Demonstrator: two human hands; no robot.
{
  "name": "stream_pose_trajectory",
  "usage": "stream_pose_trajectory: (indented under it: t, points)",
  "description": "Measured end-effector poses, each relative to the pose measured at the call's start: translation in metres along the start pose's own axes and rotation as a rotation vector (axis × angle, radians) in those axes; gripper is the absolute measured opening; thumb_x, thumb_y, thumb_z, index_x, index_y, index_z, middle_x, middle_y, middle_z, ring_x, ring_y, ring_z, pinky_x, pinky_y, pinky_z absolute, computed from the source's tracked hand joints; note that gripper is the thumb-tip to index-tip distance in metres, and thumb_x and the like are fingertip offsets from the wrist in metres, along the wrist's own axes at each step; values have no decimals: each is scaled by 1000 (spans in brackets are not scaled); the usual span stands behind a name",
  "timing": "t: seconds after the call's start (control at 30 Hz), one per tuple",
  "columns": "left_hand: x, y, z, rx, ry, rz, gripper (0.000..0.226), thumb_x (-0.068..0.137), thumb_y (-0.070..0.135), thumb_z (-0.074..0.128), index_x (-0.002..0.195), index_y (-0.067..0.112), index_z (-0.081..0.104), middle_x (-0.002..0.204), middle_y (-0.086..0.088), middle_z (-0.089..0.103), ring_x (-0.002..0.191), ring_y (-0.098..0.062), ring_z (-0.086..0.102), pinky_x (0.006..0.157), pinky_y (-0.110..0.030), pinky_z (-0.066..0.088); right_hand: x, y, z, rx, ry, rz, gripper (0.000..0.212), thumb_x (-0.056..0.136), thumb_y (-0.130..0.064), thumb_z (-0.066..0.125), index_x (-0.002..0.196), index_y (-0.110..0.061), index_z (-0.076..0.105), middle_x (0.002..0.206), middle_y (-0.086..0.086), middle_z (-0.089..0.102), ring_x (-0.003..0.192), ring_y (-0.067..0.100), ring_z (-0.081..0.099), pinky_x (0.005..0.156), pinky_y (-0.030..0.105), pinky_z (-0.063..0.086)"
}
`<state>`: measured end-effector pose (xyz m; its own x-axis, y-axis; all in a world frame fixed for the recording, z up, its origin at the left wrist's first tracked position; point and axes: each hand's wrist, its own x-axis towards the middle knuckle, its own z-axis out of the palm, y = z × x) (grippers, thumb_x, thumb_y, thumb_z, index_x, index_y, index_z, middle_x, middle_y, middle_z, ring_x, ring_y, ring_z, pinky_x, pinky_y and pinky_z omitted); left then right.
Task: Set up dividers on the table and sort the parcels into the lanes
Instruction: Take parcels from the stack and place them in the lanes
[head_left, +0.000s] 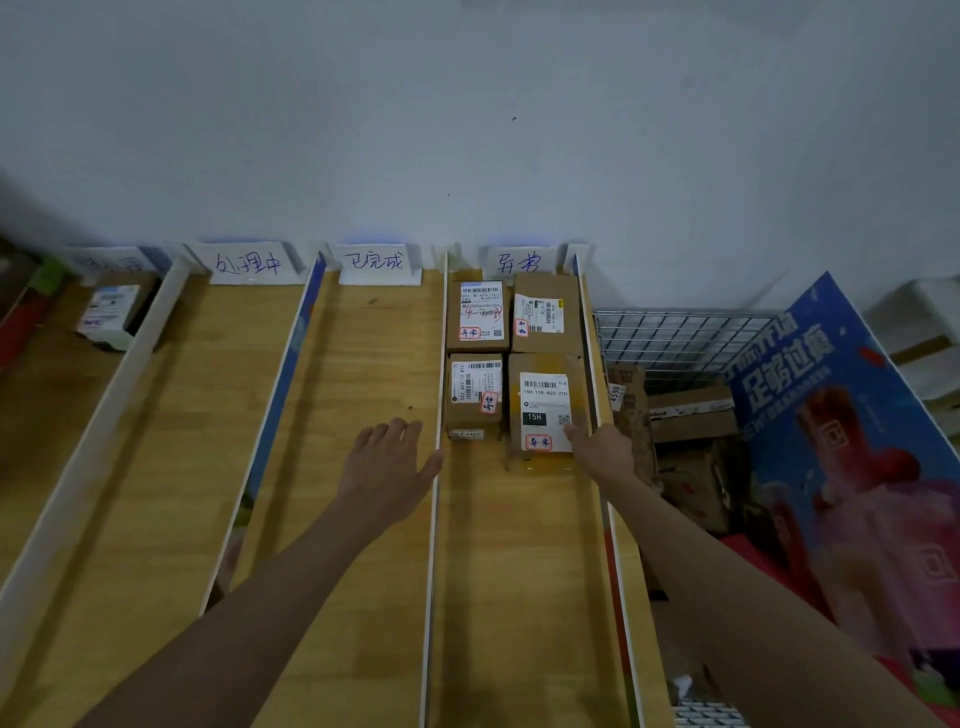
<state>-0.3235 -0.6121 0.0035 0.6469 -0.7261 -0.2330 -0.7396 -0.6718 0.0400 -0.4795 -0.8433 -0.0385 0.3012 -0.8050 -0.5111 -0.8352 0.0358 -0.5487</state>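
Observation:
Upright white dividers (435, 499) split the wooden table (363, 395) into several lanes, each with a handwritten label card (375, 262) at the far end. Several cardboard parcels lie in the rightmost lane; the nearest right one (545, 405) carries a white label with a red stamp. My right hand (602, 449) touches that parcel's near right corner with straight fingers. Flat and spread, my left hand (387, 462) hovers over the lane to the left, its thumb against the divider. One white-labelled parcel (111, 314) sits in the far-left lane.
A wire basket (680, 338) beside the table's right edge holds more cardboard parcels (691, 415). A blue and red printed board (852, 447) leans to its right. A white wall runs behind the table.

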Motion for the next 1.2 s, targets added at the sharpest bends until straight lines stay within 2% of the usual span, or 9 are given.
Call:
stream_pose_trajectory:
  t: [0.07,0.1,0.17,0.27,0.4,0.57,0.67,1.0,1.2]
  points:
    - [-4,-1,-4,-2,-3,-1,62,99,57,31,146,17,41,142,-3,50,130,-23,47,113,-38,29,-7,-6,-8,-37,25,-30,46,97,-40,59,116,1,58,104,12,66,79,17,64,56,24,50]
    - [-6,-3,-8,-2,-2,-5,62,99,57,32,146,18,40,143,-3,49,131,-23,46,113,-38,29,-13,-12,-13,-73,41,-64,44,98,-39,57,116,1,57,108,14,65,82,18,64,60,26,53]
    - [-12,-9,-19,-4,9,-21,62,99,58,31,147,18,39,144,-2,48,133,-22,45,113,-38,28,-30,-26,-23,-179,88,-186,42,99,-37,53,122,-2,54,121,16,58,106,28,61,83,40,57]
    - [-27,-28,-44,-8,46,-45,62,100,57,31,148,18,38,147,-3,46,135,-24,42,114,-39,28,-66,-59,-30,-390,160,-445,44,101,-37,47,134,-9,48,136,13,49,129,30,46,106,46,44]
    - [-60,-72,-78,0,101,-83,61,102,55,29,148,16,38,148,-3,45,136,-24,41,114,-39,27,-125,-107,-11,-569,187,-680,38,101,-36,43,131,-14,52,132,8,53,127,29,48,104,43,40]
    - [-123,-145,-98,3,166,-176,60,102,54,28,147,16,39,148,-3,45,137,-23,40,115,-39,26,-204,-147,40,-624,147,-853,52,103,-41,37,147,-15,39,150,9,42,140,28,36,117,44,28]
    - [-171,-195,-99,-3,169,-239,62,102,56,26,149,17,37,151,-2,43,139,-23,37,115,-40,26,-256,-162,77,-625,119,-940,55,103,-44,35,151,-15,34,153,8,38,143,29,31,118,44,25]
    - [-335,-346,-107,28,242,-410,59,101,55,32,142,15,45,142,-5,51,132,-26,45,111,-42,32,-430,-207,198,-615,67,-1062,54,103,-44,36,145,-11,42,145,10,48,135,30,42,112,43,32]
    - [-392,-419,-121,24,294,-477,60,101,55,33,143,13,45,140,-7,52,127,-29,49,109,-43,36,-503,-250,249,-627,35,-1132,52,103,-42,34,141,-8,46,141,12,50,130,31,46,108,42,36]
